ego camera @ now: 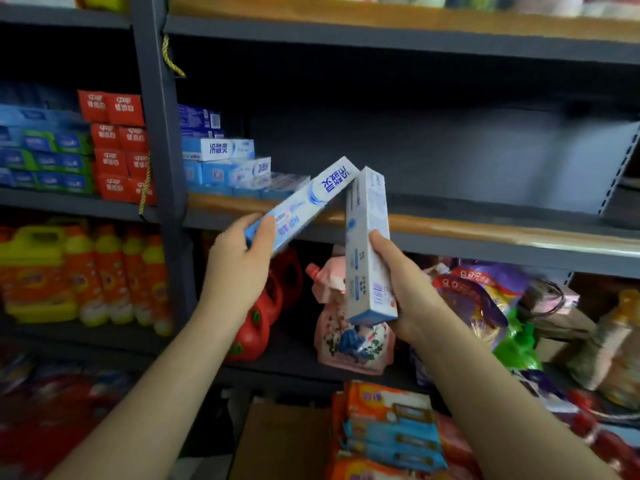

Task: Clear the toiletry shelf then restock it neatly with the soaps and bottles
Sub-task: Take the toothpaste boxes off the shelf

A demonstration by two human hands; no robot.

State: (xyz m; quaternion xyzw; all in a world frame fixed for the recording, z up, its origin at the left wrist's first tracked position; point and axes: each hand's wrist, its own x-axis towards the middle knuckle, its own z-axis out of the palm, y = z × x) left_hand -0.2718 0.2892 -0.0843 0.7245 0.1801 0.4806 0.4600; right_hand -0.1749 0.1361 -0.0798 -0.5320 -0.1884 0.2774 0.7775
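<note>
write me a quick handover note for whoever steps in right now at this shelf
Left hand grips a blue-white toothpaste box, tilted toward the shelf.
Right hand grips a second box, nearly upright; the two boxes' top ends meet.
Middle shelf: a stack of matching boxes sits at its left end; the rest is bare.
Left to do: place both boxes, then fill the bare stretch.

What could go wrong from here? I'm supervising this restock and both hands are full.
1. The left hand grips its toothpaste box only at the near end, so the far end could dip or slip.
2. That box's tip meets the upright box held by the right hand; one might knock the other askew.
3. The stepped stack of boxes on the shelf may topple if bumped.
</note>
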